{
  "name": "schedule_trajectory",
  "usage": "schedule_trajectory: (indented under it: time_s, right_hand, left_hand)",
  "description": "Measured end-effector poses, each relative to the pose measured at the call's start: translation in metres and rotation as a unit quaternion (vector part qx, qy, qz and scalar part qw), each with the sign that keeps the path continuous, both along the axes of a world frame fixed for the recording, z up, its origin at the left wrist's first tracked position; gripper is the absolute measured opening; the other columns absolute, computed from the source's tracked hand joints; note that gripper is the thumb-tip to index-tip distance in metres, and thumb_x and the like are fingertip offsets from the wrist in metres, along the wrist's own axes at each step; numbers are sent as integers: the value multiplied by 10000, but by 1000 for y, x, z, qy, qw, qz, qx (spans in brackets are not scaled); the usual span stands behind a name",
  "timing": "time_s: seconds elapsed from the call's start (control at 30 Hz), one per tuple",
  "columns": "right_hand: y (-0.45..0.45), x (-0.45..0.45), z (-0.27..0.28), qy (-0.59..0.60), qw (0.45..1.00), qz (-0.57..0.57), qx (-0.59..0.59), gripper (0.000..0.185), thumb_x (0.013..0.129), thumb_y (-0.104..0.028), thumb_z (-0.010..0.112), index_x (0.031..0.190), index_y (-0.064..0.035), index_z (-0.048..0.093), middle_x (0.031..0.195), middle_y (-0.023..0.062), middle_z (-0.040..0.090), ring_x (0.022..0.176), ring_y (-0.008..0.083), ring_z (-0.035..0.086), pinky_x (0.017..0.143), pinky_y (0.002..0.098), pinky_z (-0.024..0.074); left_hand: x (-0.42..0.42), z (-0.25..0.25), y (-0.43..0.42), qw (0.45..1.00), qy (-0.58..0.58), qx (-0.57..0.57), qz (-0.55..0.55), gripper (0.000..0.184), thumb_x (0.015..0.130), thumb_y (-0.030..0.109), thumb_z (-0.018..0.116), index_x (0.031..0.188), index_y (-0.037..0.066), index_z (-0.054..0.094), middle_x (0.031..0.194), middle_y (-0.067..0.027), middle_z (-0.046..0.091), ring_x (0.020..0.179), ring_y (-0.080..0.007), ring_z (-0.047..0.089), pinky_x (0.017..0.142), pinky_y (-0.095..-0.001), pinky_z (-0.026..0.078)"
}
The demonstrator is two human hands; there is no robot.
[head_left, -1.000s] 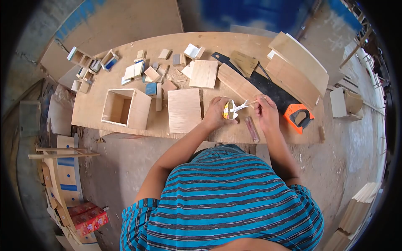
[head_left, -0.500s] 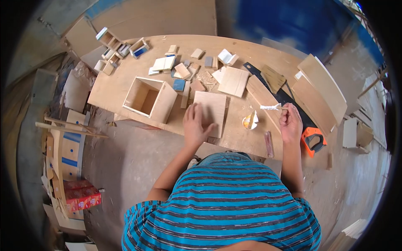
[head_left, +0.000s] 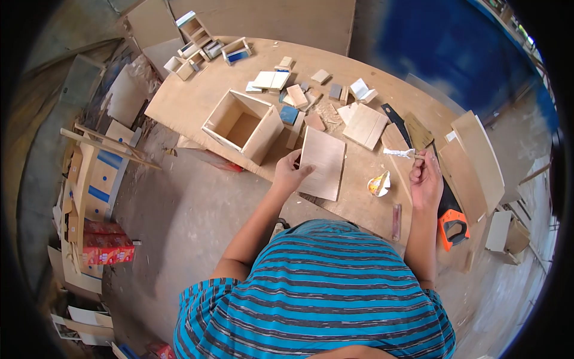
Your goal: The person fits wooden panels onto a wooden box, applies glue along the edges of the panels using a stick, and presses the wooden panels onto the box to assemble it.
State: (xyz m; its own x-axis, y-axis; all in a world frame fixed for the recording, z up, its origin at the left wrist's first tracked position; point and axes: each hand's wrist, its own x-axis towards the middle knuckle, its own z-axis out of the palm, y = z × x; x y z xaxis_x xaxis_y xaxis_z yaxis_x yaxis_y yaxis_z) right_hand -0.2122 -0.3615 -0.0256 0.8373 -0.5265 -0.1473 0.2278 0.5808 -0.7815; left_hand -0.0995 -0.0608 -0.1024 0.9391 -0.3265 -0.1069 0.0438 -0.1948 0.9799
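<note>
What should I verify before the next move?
1. Left hand gripping the board firmly: cannot tell; it is at the left edge.
2. Stick held in the right hand: ok, white end apart from the board.
3. Cup upright: cannot tell.
4. Saw apart from the board: ok, off to its right.
5. Space beyond the board clear: not ok, wood scraps lie there.

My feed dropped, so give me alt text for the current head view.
The left hand touches the left edge of a flat, pale wooden panel; the right hand holds a thin stick coated in white. An open, pale wooden box stands left of the panel; a yellow and white container and an orange-handled black saw are to its right.
</note>
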Motion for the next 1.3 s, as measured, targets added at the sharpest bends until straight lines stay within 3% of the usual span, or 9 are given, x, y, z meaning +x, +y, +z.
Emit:
schedule_trajectory:
  time_s: [0.33, 0.43, 0.5, 0.67, 0.87, 1.03, 1.17, 1.2, 1.3]
  right_hand:
    - [41, 13, 43, -67, 995, 75, 2, 198, 937, -224, 575, 984, -33, 597, 754, 32, 578, 607, 91, 514, 529, 196, 401]
    - [57, 14, 49, -77, 990, 108, 51, 184, 948, -233, 553, 991, -55, 569, 761, 24, 572, 615, 92, 513, 533, 197, 414]
    - [75, 13, 55, -81, 984, 135, 81, 168, 961, -242, 529, 1003, -79, 531, 769, 10, 551, 612, 81, 477, 519, 191, 401]
    - [105, 14, 59, -95, 977, 172, 84, 183, 942, -230, 557, 999, -57, 568, 778, 29, 581, 649, 108, 547, 545, 199, 425]
    - [128, 33, 47, -79, 983, 165, 31, 231, 929, -198, 565, 1071, -16, 576, 853, 43, 599, 730, 105, 570, 603, 199, 475]
    - [155, 52, 26, -30, 981, 190, 20, 242, 929, -207, 568, 1092, -29, 562, 892, 37, 592, 734, 90, 569, 623, 185, 492]
    - [174, 64, 16, -8, 980, 195, 25, 242, 934, -206, 558, 1098, -27, 563, 898, 38, 601, 743, 94, 574, 633, 188, 492]
    - [178, 66, 14, -5, 981, 194, 25, 243, 936, -205, 555, 1100, -26, 563, 898, 38, 603, 745, 95, 575, 639, 190, 492]
    - [183, 74, 0, -5, 980, 197, 36, 244, 942, -170, 537, 1119, -8, 578, 925, 67, 638, 775, 118, 602, 690, 225, 497]
  left_hand:
    - [-28, 51, 26, 975, 54, -214, -24, 439, 834, 64, 612, 1251, -19, 506, 1055, -65, 625, 921, -99, 587, 825, -247, 469]
    - [-42, 75, 32, 925, 192, -326, -39, 479, 820, 64, 575, 1280, -6, 461, 1106, -90, 606, 997, -139, 596, 861, -285, 489]
    - [-50, 70, 36, 894, 269, -357, -14, 600, 743, 150, 604, 1294, -30, 449, 1139, -179, 604, 1025, -271, 615, 916, -386, 499]
    - [-53, 42, 63, 805, 441, -389, -79, 666, 728, 139, 619, 1328, -47, 398, 1210, -208, 557, 1064, -296, 590, 933, -405, 487]
    - [-54, 55, 100, 867, 321, -380, -15, 659, 715, 151, 630, 1310, -47, 430, 1179, -205, 581, 1076, -301, 586, 942, -406, 481]
    - [-42, 43, 168, 807, 262, -526, 59, 651, 714, 162, 617, 1311, -32, 442, 1211, -204, 572, 1091, -328, 576, 980, -413, 455]
    - [-36, 41, 197, 757, 189, -623, 45, 744, 762, 371, 647, 1355, -12, 411, 1321, -220, 504, 1186, -387, 511, 1028, -499, 402]
    - [-33, 37, 200, 782, 195, -591, 34, 878, 769, 507, 642, 1443, 63, 296, 1441, -203, 370, 1286, -446, 381, 1064, -600, 295]
    - [-43, 76, 191, 724, 245, -643, -59, 805, 802, 524, 587, 1438, 104, 326, 1450, -157, 378, 1304, -377, 391, 1072, -553, 320]
